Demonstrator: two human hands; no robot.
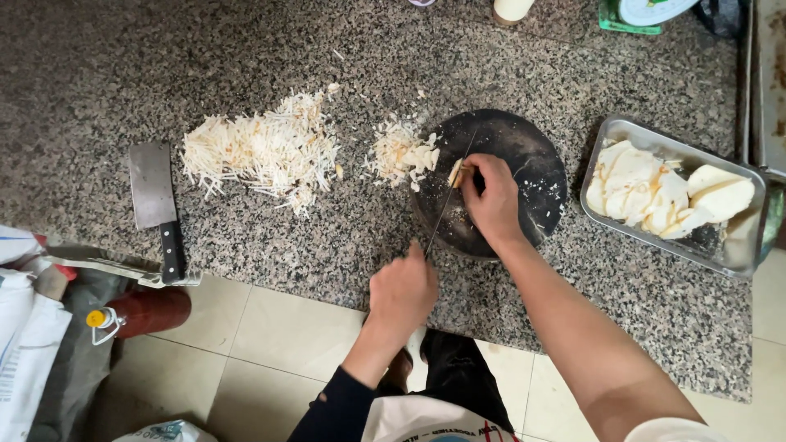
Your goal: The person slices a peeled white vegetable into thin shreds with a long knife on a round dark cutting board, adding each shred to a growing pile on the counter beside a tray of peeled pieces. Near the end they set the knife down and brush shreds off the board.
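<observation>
Hands closed: left (401, 296) grips knife (446, 205), right (491, 200) pins pale root piece (455, 173) against blade on dark round board (524, 155).

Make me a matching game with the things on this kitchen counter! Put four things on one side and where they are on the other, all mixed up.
Things:
1. cleaver
2. round dark cutting board
3. metal tray
4. big pile of pale shreds

Places:
A. holds thick pale slices, at the right
B. under the right hand
C. lies unheld at the left, handle at the counter edge
D. on the counter between the cleaver and the board

Pairs: 1-C, 2-B, 3-A, 4-D
</observation>
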